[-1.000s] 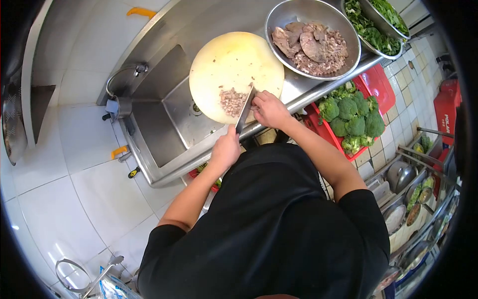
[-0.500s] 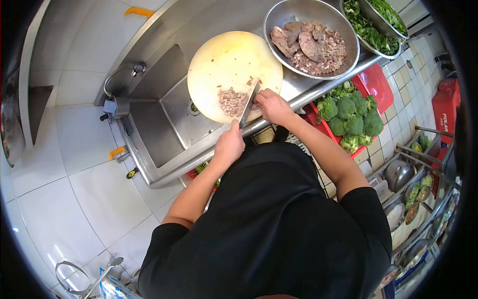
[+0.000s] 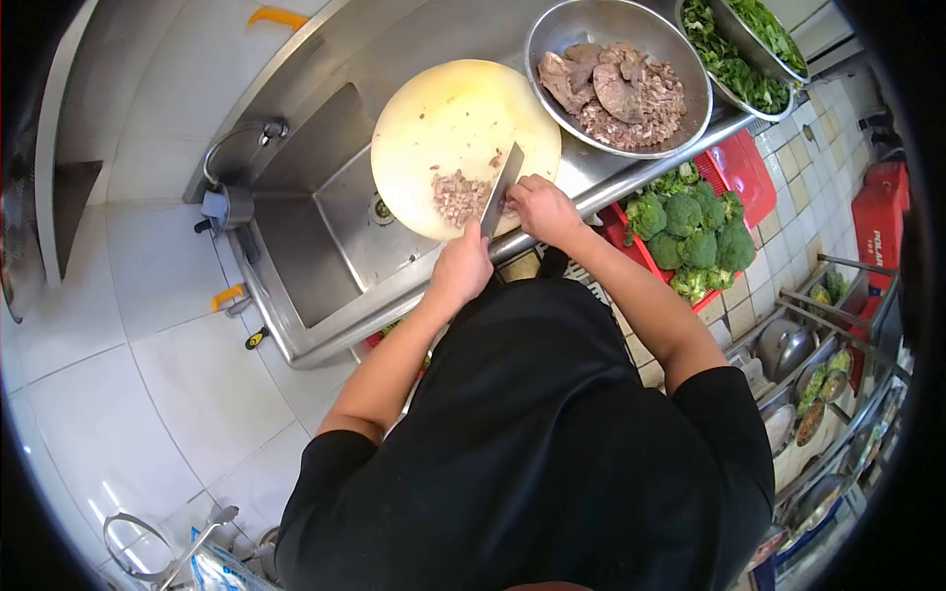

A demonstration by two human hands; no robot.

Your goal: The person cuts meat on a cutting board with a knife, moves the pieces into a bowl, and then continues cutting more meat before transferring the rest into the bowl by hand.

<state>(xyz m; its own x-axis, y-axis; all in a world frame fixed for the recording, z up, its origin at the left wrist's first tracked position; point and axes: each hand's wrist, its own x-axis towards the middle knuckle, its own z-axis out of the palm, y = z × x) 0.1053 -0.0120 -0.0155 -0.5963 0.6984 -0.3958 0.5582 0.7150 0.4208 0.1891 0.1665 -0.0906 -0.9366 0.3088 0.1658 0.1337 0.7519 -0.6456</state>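
Note:
My left hand (image 3: 463, 263) is wrapped round the handle of a wide-bladed knife (image 3: 504, 190), whose blade stands over the round pale cutting board (image 3: 443, 108). Right of the blade, close against it, my right hand (image 3: 544, 210) has its fingers bent together over a small meat piece (image 3: 509, 210), mostly hidden by the fingertips. Chopped meat (image 3: 459, 198) lies in a small pile left of the knife, with a few crumbs scattered further up the board. A steel bowl (image 3: 698, 116) beside the board holds larger slices and diced meat.
Under the board's left side is a steel sink (image 3: 307, 266) with a faucet (image 3: 273, 130). Bowls of chopped greens (image 3: 734, 74) stand at the upper right. Below the counter edge, a red basket (image 3: 645, 248) holds broccoli (image 3: 698, 231). Shelves with containers are at the right.
The knife and my left hand have shifted slightly right and up, and more of the blade's flat side shows. My right hand has moved slightly right, staying beside the blade.

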